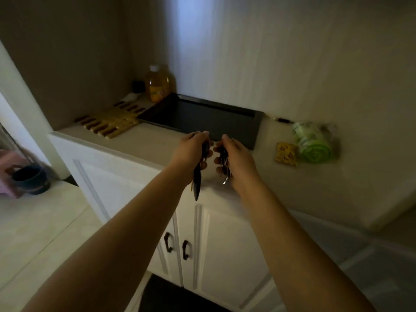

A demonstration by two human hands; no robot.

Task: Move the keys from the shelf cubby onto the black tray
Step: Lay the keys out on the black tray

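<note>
The black tray lies on the pale counter against the back wall, and its inside looks bare. My left hand hovers just in front of the tray's near edge, shut on a bunch of keys with a long dark fob hanging down. My right hand is beside it, a little to the right, shut on a second bunch of keys with a silver key dangling below the palm. Both hands are above the counter's front strip, not over the tray.
A wooden trivet lies left of the tray, with an amber juice bottle in the back corner. A green bag roll and a yellow packet sit to the right. White cabinet doors are below the counter.
</note>
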